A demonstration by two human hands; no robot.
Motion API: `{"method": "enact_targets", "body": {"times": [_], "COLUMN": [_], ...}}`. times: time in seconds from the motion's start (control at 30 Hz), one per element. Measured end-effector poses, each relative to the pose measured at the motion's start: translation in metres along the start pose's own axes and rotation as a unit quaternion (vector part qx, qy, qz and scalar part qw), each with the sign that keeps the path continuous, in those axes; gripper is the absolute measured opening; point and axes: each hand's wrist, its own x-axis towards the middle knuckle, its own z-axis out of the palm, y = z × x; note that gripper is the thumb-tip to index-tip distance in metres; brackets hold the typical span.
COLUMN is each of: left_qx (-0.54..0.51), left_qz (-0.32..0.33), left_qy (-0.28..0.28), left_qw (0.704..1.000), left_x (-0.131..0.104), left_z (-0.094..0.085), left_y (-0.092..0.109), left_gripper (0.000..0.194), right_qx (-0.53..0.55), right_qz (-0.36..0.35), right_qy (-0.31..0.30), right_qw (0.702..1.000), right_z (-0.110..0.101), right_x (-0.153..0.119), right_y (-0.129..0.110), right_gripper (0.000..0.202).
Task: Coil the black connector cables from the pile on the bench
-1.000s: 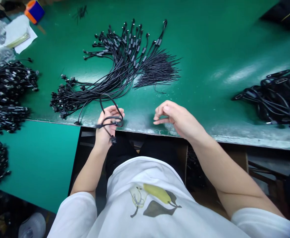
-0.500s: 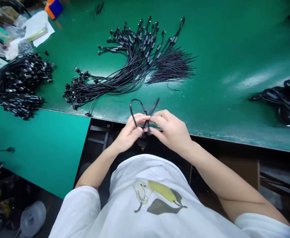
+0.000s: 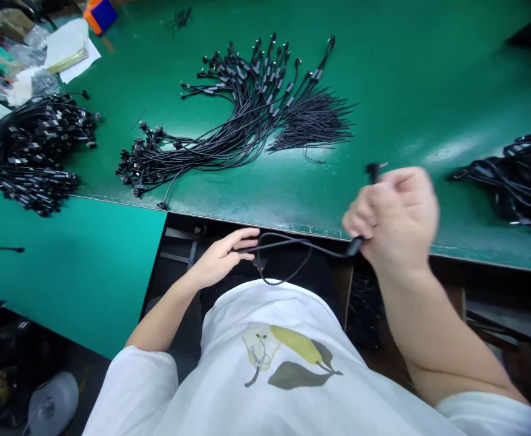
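Note:
A thin black cable (image 3: 287,243) stretches between my hands, with a loose loop hanging below it in front of the white shirt. My right hand (image 3: 395,209), slightly blurred and raised over the table edge, is wrapped round one end; a black plug pokes out above the fist and a thicker grey-black sleeve shows below. My left hand (image 3: 222,257) has the other part of the cable between its fingers, which are fairly straight. That end of the cable is hidden by the hand.
Black cables (image 3: 229,130) lie in a spread bundle on the green table (image 3: 396,72), beside a pile of thin black strips (image 3: 313,121). More cable bundles lie left (image 3: 33,145) and right (image 3: 514,181). Papers (image 3: 68,48) and an orange-blue object (image 3: 99,15) sit at upper left.
My hands were together over the cable; now my right hand has moved right and up with one end. The cable is drawn out lengthwise, and my left hand has shifted slightly left.

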Motion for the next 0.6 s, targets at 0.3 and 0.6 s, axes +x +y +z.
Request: {"method": "enact_targets", "body": {"times": [0.3,0.6], "left_qx": [0.359,-0.078], "left_qz": [-0.107,-0.116], "left_qy": [0.145,-0.233], "left_qw": [0.916,0.962], "left_x": [-0.048,-0.026], "left_z": [-0.067,0.015], "left_y": [0.0,0.017], "left_gripper": [0.011,0.04], "right_qx": [-0.415,-0.351], "right_qz": [-0.069,-0.13], "right_qy": [0.0,-0.293], "right_qw": [0.907,0.88], "right_z": [-0.115,0.027], "right_x": [-0.032,-0.062], "right_y": [-0.007,0.052], "right_gripper": [0.017,0.038]}}
